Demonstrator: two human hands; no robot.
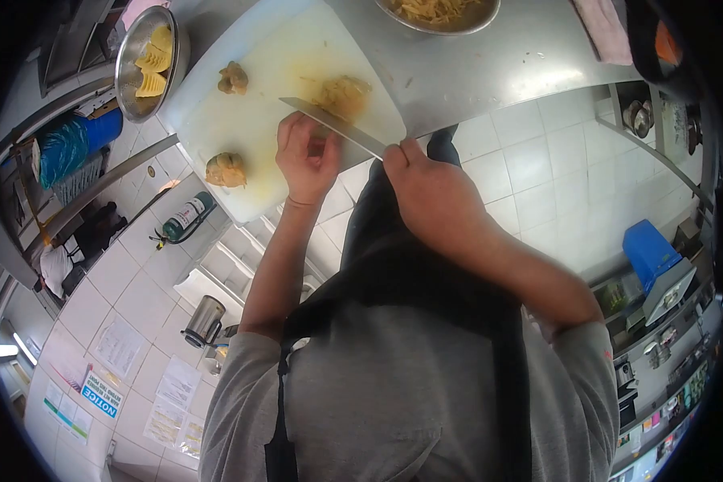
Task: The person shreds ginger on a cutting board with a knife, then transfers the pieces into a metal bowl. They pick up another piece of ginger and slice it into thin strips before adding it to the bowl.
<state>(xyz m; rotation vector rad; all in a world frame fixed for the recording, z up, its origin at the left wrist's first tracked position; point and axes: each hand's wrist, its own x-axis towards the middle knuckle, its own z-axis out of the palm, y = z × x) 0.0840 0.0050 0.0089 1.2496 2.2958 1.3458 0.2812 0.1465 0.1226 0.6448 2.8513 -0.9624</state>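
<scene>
My right hand is wrapped round the handle of a knife, whose blade points up and left over the white cutting board. Beside the blade, on its left, my left hand has its fingers curled, and whether anything is inside them is hidden. A pile of thin yellowish-brown slices lies just beyond the blade. Two brownish lumps of food rest on the board's left part, one farther off and one nearer.
At the board's left stands a metal bowl with yellow ridged pieces. Another metal bowl holds yellowish shreds at the top. A pink cloth lies on the steel counter at the upper right.
</scene>
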